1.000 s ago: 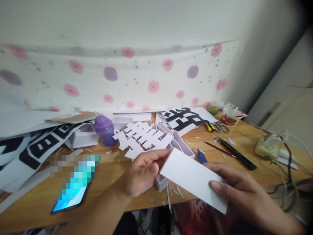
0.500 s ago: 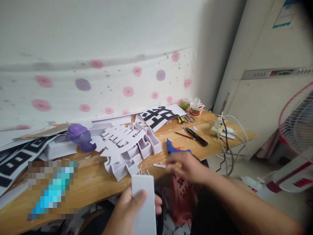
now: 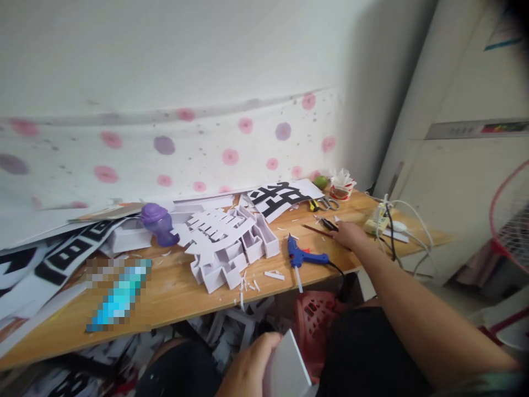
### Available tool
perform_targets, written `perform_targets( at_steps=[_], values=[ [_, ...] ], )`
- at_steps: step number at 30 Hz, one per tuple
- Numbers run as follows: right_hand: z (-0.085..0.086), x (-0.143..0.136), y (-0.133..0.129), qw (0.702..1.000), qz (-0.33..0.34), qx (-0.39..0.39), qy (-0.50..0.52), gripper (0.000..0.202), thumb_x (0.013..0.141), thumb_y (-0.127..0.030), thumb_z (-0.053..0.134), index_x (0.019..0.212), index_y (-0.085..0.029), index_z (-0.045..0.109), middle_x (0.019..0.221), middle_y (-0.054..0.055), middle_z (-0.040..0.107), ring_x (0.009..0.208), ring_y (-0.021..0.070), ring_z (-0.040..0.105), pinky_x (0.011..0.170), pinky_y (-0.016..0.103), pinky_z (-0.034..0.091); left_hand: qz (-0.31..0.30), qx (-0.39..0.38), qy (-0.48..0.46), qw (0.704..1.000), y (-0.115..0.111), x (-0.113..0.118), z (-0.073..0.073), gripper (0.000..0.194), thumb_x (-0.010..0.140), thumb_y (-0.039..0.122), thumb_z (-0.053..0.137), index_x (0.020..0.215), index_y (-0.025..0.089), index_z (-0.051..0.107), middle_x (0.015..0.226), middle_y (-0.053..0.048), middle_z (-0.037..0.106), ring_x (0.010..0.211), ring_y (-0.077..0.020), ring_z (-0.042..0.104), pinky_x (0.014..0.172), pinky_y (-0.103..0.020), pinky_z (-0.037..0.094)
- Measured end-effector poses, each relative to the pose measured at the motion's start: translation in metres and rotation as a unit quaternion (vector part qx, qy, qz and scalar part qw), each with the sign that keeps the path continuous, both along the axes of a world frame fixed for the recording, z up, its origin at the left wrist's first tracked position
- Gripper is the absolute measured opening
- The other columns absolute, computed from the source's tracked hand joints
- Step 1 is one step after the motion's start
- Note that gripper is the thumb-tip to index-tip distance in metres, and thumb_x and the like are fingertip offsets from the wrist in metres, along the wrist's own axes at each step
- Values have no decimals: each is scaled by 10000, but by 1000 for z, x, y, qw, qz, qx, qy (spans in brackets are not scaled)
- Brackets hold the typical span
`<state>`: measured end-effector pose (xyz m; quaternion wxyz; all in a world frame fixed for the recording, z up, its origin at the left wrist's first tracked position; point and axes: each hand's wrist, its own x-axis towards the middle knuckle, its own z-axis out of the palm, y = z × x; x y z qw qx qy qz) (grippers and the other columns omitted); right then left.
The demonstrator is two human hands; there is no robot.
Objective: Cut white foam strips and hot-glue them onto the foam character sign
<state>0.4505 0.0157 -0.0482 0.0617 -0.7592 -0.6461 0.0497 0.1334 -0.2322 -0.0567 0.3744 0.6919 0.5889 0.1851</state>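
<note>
My left hand (image 3: 253, 364) is closed around a white board piece (image 3: 289, 366), low in front of my lap. My right hand (image 3: 349, 235) reaches across the table with its fingers closed over a black utility knife (image 3: 329, 224); the hand hides the rear of the knife. Beside it lies a thin brown stick (image 3: 316, 230). Nearer the table's front edge rests a blue glue gun (image 3: 305, 256), a white glue stick poking from its back. To the left stands a white foam-board letter form (image 3: 225, 248) with open compartments.
A purple cup (image 3: 159, 225) stands left of the letter form. Printed character sheets (image 3: 281, 199), scissors (image 3: 329, 204), a green fruit (image 3: 320, 182) and a tissue tub (image 3: 342, 186) sit at the back. Cables (image 3: 388, 231) hang at right, above a red plastic stool (image 3: 312, 314).
My right hand has moved forward and right, past the glue gun to the utility knife. My left hand has lowered the white piece and tilted it. The view has shifted slightly.
</note>
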Motion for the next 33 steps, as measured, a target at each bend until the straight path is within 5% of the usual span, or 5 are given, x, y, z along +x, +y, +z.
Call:
perform_targets(
  at_steps=[8, 13, 18, 25, 33],
  values=[
    [40, -9, -23, 996, -12, 84, 0, 192, 831, -243, 560, 891, -65, 598, 873, 144, 572, 842, 219, 558, 711, 320, 440, 140, 162, -84, 973, 12, -26, 15, 630, 602, 316, 708, 1190, 172, 531, 1209, -142, 574, 1096, -321, 524, 953, -460, 390],
    [54, -70, -116, 961, 171, 202, 79, 160, 740, -165, 527, 895, -150, 564, 883, 74, 573, 831, 183, 546, 722, 248, 407, 123, 189, -109, 968, 10, -39, 18, 624, 628, 403, 709, 1176, 182, 509, 1117, -120, 610, 994, -291, 570, 861, -397, 453],
    [34, -130, -197, 830, 433, 127, 328, 358, 772, -149, 466, 1124, -199, 504, 943, 46, 594, 819, 161, 561, 721, 249, 432, 98, 186, -114, 971, 6, -40, 20, 638, 650, 418, 689, 1198, 184, 460, 1112, -103, 588, 968, -262, 567, 847, -359, 450],
    [24, -137, -193, 862, 425, 62, 268, 50, 734, -190, 509, 767, -171, 542, 741, 39, 550, 695, 159, 504, 615, 237, 362, 72, 167, -148, 972, 0, -37, 20, 616, 645, 403, 701, 1172, 197, 457, 1096, -83, 584, 946, -241, 574, 830, -326, 459],
    [20, -144, -197, 858, 449, 113, 223, 180, 848, -231, 431, 687, -159, 463, 675, 29, 514, 608, 128, 456, 622, 242, 322, 32, 148, -194, 969, -4, -35, 24, 622, 625, 435, 708, 1144, 185, 473, 1029, -92, 602, 889, -252, 591, 772, -323, 478]
  ],
)
